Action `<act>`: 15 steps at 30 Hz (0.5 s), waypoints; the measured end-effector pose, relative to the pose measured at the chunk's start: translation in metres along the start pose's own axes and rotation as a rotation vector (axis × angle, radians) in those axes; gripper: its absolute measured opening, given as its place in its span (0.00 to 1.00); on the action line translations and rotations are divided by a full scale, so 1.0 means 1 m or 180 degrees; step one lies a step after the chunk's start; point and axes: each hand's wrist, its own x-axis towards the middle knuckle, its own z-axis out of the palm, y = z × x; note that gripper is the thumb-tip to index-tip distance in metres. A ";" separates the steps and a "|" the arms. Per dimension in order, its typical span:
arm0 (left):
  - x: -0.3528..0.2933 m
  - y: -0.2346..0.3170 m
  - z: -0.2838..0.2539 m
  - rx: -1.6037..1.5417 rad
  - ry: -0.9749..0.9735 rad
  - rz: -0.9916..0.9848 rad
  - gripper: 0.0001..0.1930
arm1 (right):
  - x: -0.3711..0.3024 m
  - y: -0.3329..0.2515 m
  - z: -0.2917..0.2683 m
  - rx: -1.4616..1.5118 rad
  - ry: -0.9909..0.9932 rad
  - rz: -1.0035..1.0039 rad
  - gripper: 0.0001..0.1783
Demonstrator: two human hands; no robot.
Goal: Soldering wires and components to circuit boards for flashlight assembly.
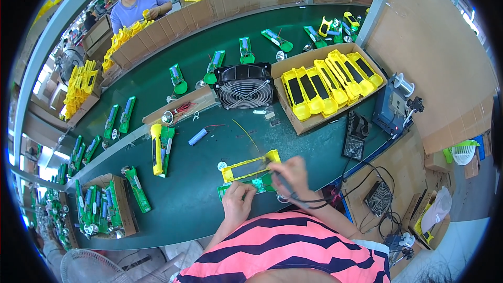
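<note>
My right hand (293, 175) is closed around a soldering iron (283, 180), whose dark cable runs back to the right. Its tip is too blurred to make out. With fingers bent and pinched, my left hand (238, 200) rests at the left part of a green lamp housing (266, 182) with a circuit board in it. Just beyond lies a yellow lamp shell (245, 168) with a rectangular opening, and a thin yellow wire (245, 132) rises from near it. A small round reflector (222, 166) sits at the shell's left end.
A black fan (244, 91) stands beyond, beside a carton (301, 124) of yellow shells. The soldering station (390, 109) and iron stand (355, 139) are at the right. A blue battery cell (198, 137) lies left of centre. A box (127, 215) holds green housings. Across the belt sits a person (137, 8).
</note>
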 end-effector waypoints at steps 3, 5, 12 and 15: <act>0.002 -0.001 0.000 -0.0053 0.0005 -0.0112 0.03 | -0.003 -0.021 -0.032 -0.3466 0.0624 -0.2408 0.20; 0.000 0.000 -0.002 -0.0099 -0.0036 -0.0195 0.03 | -0.012 -0.032 -0.037 -0.3423 0.0600 -0.2490 0.20; 0.004 0.003 -0.005 -0.0043 -0.0173 -0.0090 0.02 | -0.038 -0.031 -0.064 -0.3507 0.0861 -0.2394 0.15; 0.011 0.008 -0.014 0.0069 -0.0515 -0.0225 0.02 | -0.042 -0.027 -0.071 -0.2712 0.0441 -0.2075 0.09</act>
